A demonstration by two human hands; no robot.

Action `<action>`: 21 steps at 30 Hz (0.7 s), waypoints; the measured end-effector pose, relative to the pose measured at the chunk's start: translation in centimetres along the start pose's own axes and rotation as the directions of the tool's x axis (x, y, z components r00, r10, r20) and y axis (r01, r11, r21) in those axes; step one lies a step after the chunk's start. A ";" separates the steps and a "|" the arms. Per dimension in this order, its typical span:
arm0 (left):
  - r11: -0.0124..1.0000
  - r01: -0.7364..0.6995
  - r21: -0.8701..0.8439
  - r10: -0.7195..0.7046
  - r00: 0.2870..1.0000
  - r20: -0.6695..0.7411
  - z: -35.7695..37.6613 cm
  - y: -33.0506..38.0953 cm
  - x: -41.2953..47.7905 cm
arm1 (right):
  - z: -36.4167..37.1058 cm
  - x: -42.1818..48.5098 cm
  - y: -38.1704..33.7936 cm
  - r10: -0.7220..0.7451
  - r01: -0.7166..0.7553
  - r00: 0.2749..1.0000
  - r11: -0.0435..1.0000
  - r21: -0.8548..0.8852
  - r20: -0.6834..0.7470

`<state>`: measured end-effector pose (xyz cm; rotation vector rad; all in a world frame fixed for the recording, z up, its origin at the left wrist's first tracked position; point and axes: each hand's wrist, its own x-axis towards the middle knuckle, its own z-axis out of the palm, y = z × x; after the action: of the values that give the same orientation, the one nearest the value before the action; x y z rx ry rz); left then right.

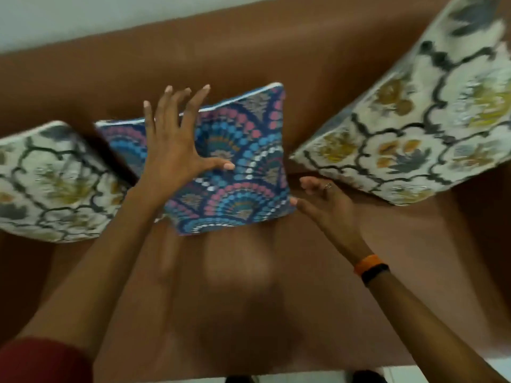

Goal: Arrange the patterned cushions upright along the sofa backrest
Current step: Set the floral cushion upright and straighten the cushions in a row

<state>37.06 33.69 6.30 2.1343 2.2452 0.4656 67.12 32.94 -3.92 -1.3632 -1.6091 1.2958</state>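
Left hand (177, 150) lies flat with fingers spread against the face of the blue cushion (235, 167); nothing is pinched. Right hand (326, 200) is loosely open, fingertips touching the cushion's lower right corner. The cushion stands nearly upright, mid-sofa, leaning on the brown backrest (249, 59). Step in hand, as judged: settling the middle cushion. Next move likely calls for squaring it, then letting go. Count: three cushions, one blue and two cream floral, left cream cushion (52, 183) and right cream cushion (420, 120), the latter tilted.
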 end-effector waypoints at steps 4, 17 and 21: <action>0.989 0.126 0.081 -0.144 0.949 0.282 -2.1 -11.4 -1.0 | 8.2 3.4 1.5 0.092 -0.084 0.982 0.995 -0.055 0.163; 0.805 0.293 -0.516 -0.297 0.952 0.076 2.3 -19.2 -8.8 | 5.3 7.0 -8.1 -0.270 0.215 0.962 0.832 -0.512 -0.036; 0.726 0.374 -0.577 -0.349 0.924 0.159 4.6 -17.3 -9.6 | 2.9 9.3 -9.2 -0.255 0.250 0.961 0.651 -0.717 0.103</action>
<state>21.89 24.80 -3.80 1.3396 2.0337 0.9451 59.28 41.38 2.85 -1.4781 -2.3515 0.4572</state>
